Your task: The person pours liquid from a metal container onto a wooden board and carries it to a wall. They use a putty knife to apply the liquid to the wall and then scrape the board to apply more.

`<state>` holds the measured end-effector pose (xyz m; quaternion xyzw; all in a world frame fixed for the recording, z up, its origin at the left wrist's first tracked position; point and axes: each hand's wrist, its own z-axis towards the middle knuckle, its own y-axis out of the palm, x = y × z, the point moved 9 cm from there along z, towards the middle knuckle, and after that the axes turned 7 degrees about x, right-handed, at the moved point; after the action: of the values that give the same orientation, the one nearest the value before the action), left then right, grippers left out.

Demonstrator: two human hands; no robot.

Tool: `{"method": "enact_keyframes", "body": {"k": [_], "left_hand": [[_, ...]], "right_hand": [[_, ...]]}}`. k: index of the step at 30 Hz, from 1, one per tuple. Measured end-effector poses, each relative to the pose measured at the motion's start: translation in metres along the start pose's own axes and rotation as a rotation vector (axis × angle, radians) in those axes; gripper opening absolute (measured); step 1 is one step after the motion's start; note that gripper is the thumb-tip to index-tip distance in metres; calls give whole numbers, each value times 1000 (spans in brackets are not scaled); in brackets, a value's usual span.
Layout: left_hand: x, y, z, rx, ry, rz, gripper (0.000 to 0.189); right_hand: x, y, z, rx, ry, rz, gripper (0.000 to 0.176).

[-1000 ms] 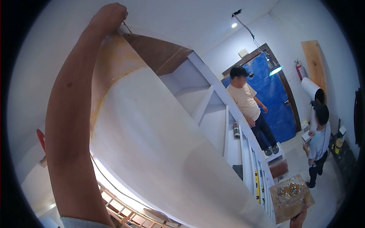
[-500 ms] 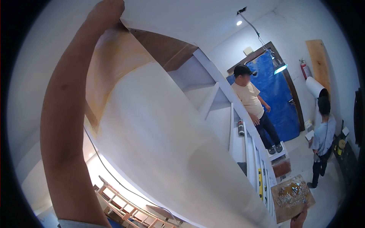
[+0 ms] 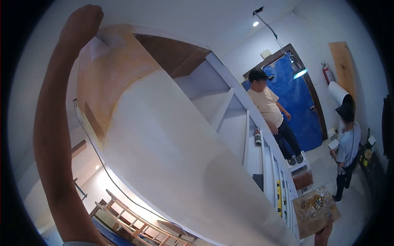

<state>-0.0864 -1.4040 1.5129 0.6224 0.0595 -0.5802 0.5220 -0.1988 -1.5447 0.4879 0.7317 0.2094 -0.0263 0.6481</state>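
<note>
My left hand point(image 3: 84, 24) is raised at the upper left near the ceiling, its fingers closed; whatever is in them is hidden. Beside it curves a large white panel point(image 3: 172, 131), whose upper end carries a yellowish-tan coated patch point(image 3: 117, 61). At the lower right, my right hand point(image 3: 323, 234) grips a brown board point(image 3: 303, 226) by its near edge. Clear crinkled plastic with a wet amber-brown substance point(image 3: 316, 201) lies on that board.
White framing with a spirit level point(image 3: 279, 199) and a roll point(image 3: 257, 137) runs along the panel's right. One person point(image 3: 264, 102) stands on a step by a blue-covered door point(image 3: 295, 106); another point(image 3: 349, 139) is farther right. A wooden ladder point(image 3: 135, 225) lies below left.
My left hand has moved left and slightly down, away from the panel's top edge, uncovering more of the tan patch. The person at the far right has turned and raised a white object.
</note>
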Motion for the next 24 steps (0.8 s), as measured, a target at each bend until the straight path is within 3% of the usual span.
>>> {"method": "enact_keyframes", "body": {"k": [1, 5, 13, 17, 24], "left_hand": [[2, -4, -3, 74, 5, -20, 6], [29, -1, 19, 0, -146, -116, 10], [53, 75, 45, -81, -56, -64, 15], [72, 65, 58, -56, -21, -97, 15], [81, 72, 49, -191, 70, -43, 13]], "right_hand": [[-2, -5, 0, 12, -3, -6, 67], [-14, -12, 6, -33, -43, -61, 67], [-7, -29, 1, 26, -41, -25, 67], [0, -36, 1, 43, -50, -14, 67], [7, -31, -5, 43, 6, -1, 67]]}}
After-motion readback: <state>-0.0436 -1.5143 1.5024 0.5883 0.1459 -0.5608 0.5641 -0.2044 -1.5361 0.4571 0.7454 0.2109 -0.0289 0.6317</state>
